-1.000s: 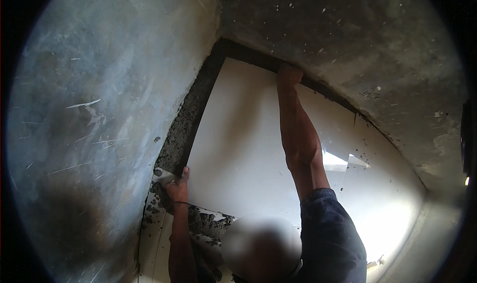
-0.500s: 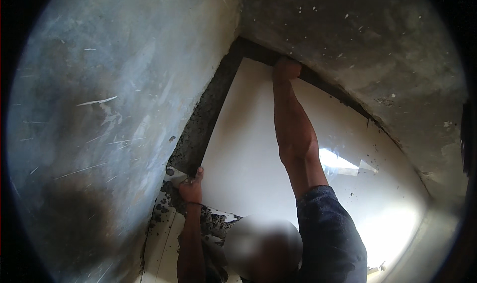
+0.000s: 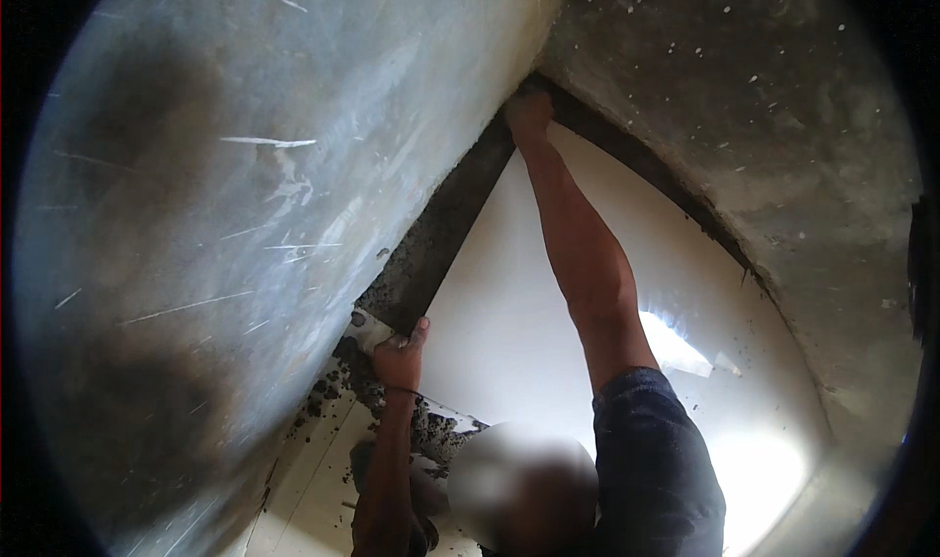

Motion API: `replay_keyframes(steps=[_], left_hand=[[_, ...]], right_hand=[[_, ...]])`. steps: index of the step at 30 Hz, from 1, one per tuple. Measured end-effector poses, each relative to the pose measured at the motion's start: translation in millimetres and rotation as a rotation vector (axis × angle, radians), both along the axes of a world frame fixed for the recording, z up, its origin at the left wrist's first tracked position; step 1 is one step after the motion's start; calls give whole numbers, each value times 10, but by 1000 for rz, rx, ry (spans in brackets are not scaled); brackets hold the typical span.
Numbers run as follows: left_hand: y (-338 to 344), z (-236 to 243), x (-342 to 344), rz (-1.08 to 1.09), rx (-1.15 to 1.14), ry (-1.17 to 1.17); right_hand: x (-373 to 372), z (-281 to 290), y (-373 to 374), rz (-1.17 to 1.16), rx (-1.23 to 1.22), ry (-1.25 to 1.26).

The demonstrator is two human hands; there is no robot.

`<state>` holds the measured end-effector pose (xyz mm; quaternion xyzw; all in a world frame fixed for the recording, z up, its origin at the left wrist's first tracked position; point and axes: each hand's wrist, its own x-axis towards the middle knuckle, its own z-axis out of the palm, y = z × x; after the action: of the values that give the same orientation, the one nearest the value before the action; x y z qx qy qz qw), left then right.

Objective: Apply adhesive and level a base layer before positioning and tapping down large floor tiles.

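Observation:
A large white tile (image 3: 509,263) lies on the floor between two grey walls. My right hand (image 3: 530,114) is stretched out to the tile's far left corner, where the walls meet. Its fingers look curled, and shadow hides whether they grip anything. At the tile's near left corner my left hand (image 3: 399,361) is closed on the edge, thumb pointing up along it. Dark wet mortar (image 3: 441,430) shows below the tile's near edge, and a whitish piece (image 3: 370,332) lies beside my left hand.
The scratched grey wall (image 3: 225,205) rises close on the left, and a speckled wall (image 3: 744,97) on the right. A dark gap (image 3: 431,234) runs between tile and left wall. Paler tiles (image 3: 304,479) spattered with mortar lie at the lower left.
My right hand has moved left along the tile's far edge to the corner. My left hand stays at the near left corner. The whole view has shifted slightly.

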<state>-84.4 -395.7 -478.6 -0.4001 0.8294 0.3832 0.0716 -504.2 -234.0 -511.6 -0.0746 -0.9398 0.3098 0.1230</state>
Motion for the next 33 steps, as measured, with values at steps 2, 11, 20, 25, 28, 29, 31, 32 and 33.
replay_keyframes(steps=[2, 11, 20, 25, 28, 29, 31, 32, 33], left_hand=[[15, -10, -6, 71, -108, 505], [62, 274, -75, 145, 297, 162], [-86, -128, 2, 100, 151, 228], [-53, -143, 19, 119, 173, 239], [18, -23, -13, 75, 43, 382], [31, 27, -27, 89, 25, 376], [35, 118, -55, 80, 76, 213], [28, 151, -64, 96, 107, 231], [22, 174, -66, 111, 150, 162]], right_hand=[[316, 128, 48, 192, -321, -73], [1673, 173, 2686, -502, 337, 214], [1756, -437, 3908, -880, 493, -105], [1211, -963, 3314, -869, 637, -27], [882, -1005, 2759, -617, 294, 306], [803, -983, 2550, -534, 143, 473], [666, -875, 2188, -611, 549, 120], [627, -804, 2059, -601, 546, 122], [598, -721, 1969, -652, 527, 87]])
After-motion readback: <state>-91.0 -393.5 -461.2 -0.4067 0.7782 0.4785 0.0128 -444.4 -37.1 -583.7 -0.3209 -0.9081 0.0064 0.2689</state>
